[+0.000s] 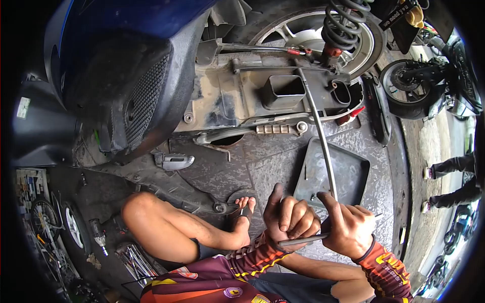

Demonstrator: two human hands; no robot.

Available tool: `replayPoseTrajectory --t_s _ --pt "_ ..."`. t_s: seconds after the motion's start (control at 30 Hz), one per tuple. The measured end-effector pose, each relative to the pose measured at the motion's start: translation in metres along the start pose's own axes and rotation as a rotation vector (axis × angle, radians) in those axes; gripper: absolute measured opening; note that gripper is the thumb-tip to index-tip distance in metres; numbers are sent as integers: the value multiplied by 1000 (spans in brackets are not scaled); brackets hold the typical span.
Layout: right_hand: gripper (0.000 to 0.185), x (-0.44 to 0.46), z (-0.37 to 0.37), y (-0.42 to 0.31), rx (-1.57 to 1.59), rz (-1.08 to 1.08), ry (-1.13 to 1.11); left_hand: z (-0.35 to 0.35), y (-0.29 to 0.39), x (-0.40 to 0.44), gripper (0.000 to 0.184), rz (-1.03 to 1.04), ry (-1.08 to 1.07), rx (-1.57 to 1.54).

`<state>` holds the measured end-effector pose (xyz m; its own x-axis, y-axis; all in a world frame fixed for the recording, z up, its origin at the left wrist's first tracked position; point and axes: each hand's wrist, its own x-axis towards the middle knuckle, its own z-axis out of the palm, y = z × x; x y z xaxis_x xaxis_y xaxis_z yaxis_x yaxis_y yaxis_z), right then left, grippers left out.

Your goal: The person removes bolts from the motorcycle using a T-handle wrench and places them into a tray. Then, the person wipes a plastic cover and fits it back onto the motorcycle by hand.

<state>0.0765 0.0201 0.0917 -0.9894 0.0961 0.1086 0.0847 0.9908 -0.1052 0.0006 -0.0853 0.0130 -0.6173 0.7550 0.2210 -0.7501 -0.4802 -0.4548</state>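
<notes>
A long metal T-handle wrench point(319, 121) reaches from the scooter's dirty engine cover point(217, 96) down to my hands. My right hand point(348, 227) is closed around its handle end, with the index finger along the shaft. Beside it, my left hand point(290, 219) is closed on the crossbar point(305, 240), thumb raised. The far tip of the wrench meets the upper edge of the cover, near a square opening point(284, 92); the exact contact is too small to tell.
A grey tray point(362, 177) lies on the floor beneath the wrench. A coil spring point(346, 25) and wheel point(374, 45) stand behind. Tools point(136, 262) lie at lower left, near a power tool point(98, 235). A person's legs point(452, 169) show at right, below a motorcycle point(429, 83).
</notes>
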Motion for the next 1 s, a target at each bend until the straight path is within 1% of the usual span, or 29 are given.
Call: replayPoseTrajectory --t_s 0.03,0.1,0.17,0.23,0.27,0.3,0.4,0.43,0.47,0.53,0.57,0.7,0.77,0.83,0.87,0.93,0.97,1.0 --pt "32 0 0 0 11 0 14 -1 0 0 67 0 -6 9" --pt "19 -1 -1 1 17 -26 -14 -2 1 0 67 1 -21 16" --pt "13 -3 1 3 33 -30 -16 1 0 -2 66 2 47 46" --pt "10 -5 6 8 83 -69 8 3 -1 2 65 9 -41 61" --pt "9 -6 8 9 96 -76 12 1 0 0 65 2 -45 94" --pt "7 -6 8 10 105 -83 16 6 -2 1 67 -9 -5 114" --pt "13 -1 5 13 205 -71 22 10 -4 3 68 -6 23 184" --pt "15 0 5 13 265 -60 11 12 -6 2 67 6 71 202" --pt "24 0 10 13 290 -50 54 15 -8 3 67 11 99 223" --pt "21 -9 13 15 316 -36 39 22 -10 3 64 18 146 312" --pt "20 -11 16 17 331 -30 28 24 -13 5 62 33 134 329" --pt "20 -11 27 18 386 -39 146 30 -18 10 58 2 150 388" --pt "21 -12 33 19 431 -37 180 28 -18 10 61 -49 103 399" --pt "23 -11 35 16 505 29 219 31 -18 13 60 -81 88 464" --pt "25 -11 37 16 594 46 226 33 -20 12 60 -86 71 484" --pt "24 -17 50 10 648 74 305 35 -26 10 49 -14 97 362" --pt "24 -17 51 10 653 87 351 33 -27 11 44 -20 89 295" --pt "25 -16 42 13 544 58 358 42 -27 15 50 -83 155 394"
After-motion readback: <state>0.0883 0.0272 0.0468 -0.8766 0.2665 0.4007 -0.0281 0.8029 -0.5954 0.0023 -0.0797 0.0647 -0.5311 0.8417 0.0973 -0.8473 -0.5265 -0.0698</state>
